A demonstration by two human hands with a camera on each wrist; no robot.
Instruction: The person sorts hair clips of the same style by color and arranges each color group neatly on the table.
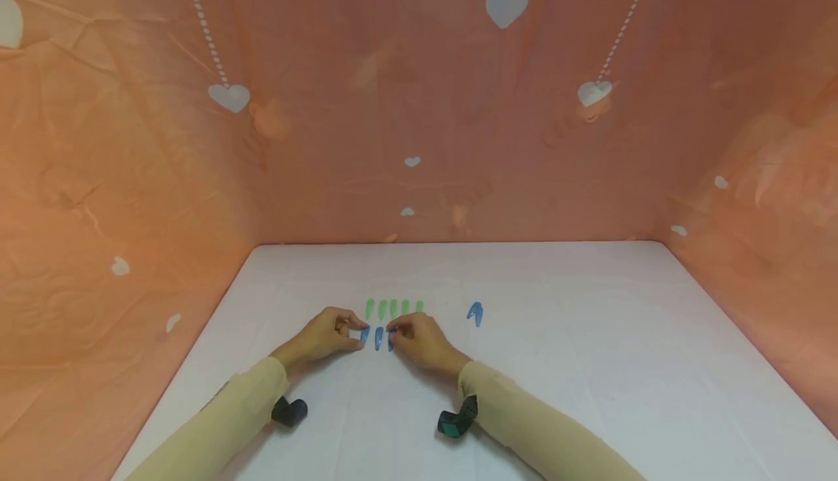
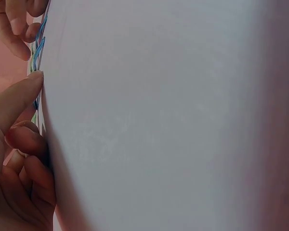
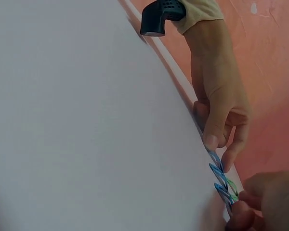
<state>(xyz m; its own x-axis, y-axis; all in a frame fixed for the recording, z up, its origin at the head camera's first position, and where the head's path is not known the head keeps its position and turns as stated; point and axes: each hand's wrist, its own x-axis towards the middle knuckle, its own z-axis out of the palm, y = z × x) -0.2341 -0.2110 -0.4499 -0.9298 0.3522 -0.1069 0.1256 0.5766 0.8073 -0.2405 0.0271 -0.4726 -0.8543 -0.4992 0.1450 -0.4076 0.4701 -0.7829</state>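
Note:
Between the thumb and index finger of my left hand (image 1: 322,334) is a blue hair clip (image 1: 364,334), pinched at its two ends on the white table. My right hand (image 1: 423,341) pinches another blue hair clip (image 1: 390,340), partly hidden by its fingers. A middle blue hair clip (image 1: 378,338) lies untouched between the hands. Just behind them runs a row of several green hair clips (image 1: 393,308). The right wrist view shows the left hand (image 3: 224,106) at the far end of the blue row, with the clips standing slightly bowed.
Two more blue hair clips (image 1: 479,313) lie to the right of the hands, touching or overlapping at the top. The white table (image 1: 589,364) is bordered by an orange cloth (image 1: 366,139) with white hearts at the back and sides. Both wrists carry black cameras (image 1: 289,412).

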